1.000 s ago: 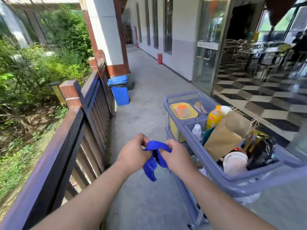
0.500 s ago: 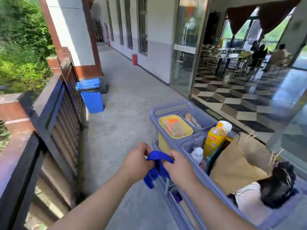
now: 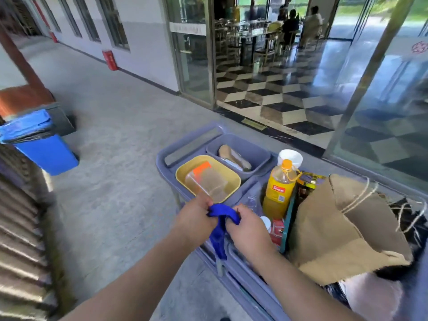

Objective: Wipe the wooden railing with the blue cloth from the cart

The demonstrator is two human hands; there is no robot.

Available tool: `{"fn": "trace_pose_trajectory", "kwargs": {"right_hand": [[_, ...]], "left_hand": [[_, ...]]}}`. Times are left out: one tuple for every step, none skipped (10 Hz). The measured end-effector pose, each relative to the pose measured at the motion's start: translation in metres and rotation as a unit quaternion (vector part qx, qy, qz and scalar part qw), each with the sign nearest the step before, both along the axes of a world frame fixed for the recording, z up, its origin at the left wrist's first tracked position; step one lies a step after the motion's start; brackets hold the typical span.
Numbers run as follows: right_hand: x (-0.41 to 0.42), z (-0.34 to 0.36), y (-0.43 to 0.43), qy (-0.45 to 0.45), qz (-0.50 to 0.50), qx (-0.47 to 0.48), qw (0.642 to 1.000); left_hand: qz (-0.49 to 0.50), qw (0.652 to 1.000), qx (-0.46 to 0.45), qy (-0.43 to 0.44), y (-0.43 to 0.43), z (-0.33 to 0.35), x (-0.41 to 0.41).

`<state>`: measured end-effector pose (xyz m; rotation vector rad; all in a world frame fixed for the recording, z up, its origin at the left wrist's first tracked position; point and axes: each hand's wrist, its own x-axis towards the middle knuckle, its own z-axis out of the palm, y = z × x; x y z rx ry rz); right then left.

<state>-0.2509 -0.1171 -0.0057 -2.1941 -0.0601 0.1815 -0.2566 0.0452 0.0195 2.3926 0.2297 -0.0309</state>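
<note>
Both my hands hold the blue cloth (image 3: pixel 220 230) over the near left edge of the grey-purple cart (image 3: pixel 185 142). My left hand (image 3: pixel 194 222) pinches its top left part, and my right hand (image 3: pixel 247 230) grips its top right part. The rest of the cloth hangs down between them. Only the slats of the wooden railing (image 3: pixel 18 242) show at the far left edge, blurred; its top rail is out of view.
A blue bin (image 3: pixel 44 151) stands by the railing and a pillar base (image 3: pixel 20 98). The cart holds a yellow tub (image 3: pixel 229 177), a grey tub (image 3: pixel 257 151), an orange bottle (image 3: pixel 280 188) and a brown paper bag (image 3: pixel 342 230). Glass doors (image 3: pixel 190 49) open on a tiled room with seated people.
The view has swung to the right: the railing slid almost out of frame at the left and the cart moved to the centre. Both hands kept hold of the blue cloth.
</note>
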Motion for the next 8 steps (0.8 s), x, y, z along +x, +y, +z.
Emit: {"fn": "trace_pose_trajectory", "kwargs": {"right_hand": [[0.043, -0.027, 0.008, -0.02, 0.018, -0.116, 0.993], [0.069, -0.043, 0.014, -0.032, 0.059, -0.212, 0.975], [0.087, -0.054, 0.017, -0.03, 0.091, -0.273, 0.957], [0.094, -0.063, 0.017, 0.005, 0.121, -0.292, 0.949], [0.1, -0.068, 0.016, 0.02, 0.122, -0.282, 0.951], [0.103, -0.064, 0.018, 0.025, 0.082, -0.264, 0.961], [0.105, -0.035, 0.011, 0.024, 0.022, -0.272, 0.962], [0.101, 0.004, 0.001, -0.05, -0.101, -0.277, 0.954]], "left_hand": [[-0.041, 0.998, 0.038, 0.038, -0.001, -0.025, 0.056], [-0.139, 0.98, 0.108, 0.088, 0.0, -0.045, 0.093], [-0.215, 0.953, 0.181, 0.114, 0.003, -0.061, 0.12], [-0.267, 0.929, 0.226, 0.122, 0.008, -0.07, 0.136], [-0.318, 0.904, 0.258, 0.123, 0.009, -0.075, 0.154], [-0.373, 0.882, 0.268, 0.109, 0.009, -0.07, 0.17], [-0.411, 0.872, 0.262, 0.053, -0.005, -0.05, 0.187], [-0.444, 0.867, 0.22, -0.05, -0.026, -0.011, 0.201]]}}
